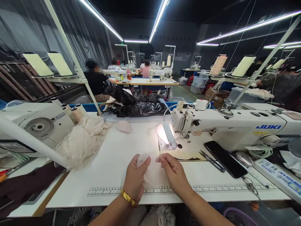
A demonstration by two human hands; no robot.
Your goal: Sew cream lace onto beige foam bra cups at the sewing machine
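A thin, sheer off-white piece of fabric point(152, 175) is stretched between my two hands, above the front of the white sewing table. My left hand point(136, 175), with a gold bracelet at the wrist, pinches the fabric's left side between thumb and fingers. On the other side, my right hand point(174, 172) has its fingertips closed on the upper right edge. Just beyond the hands stands the JUKI sewing machine point(188, 121), its small lamp lit over the needle plate. A pinkish-beige rounded pad point(124, 126) lies flat on the table, farther back and to the left.
Cream lacy fabric point(82, 138) is heaped at the left, beside thread cones. Thread snips point(213, 161) and a black phone point(225, 158) lie right of my right hand. A printed ruler point(207, 189) runs along the front edge. Black plastic bags point(141, 108) sit behind the table.
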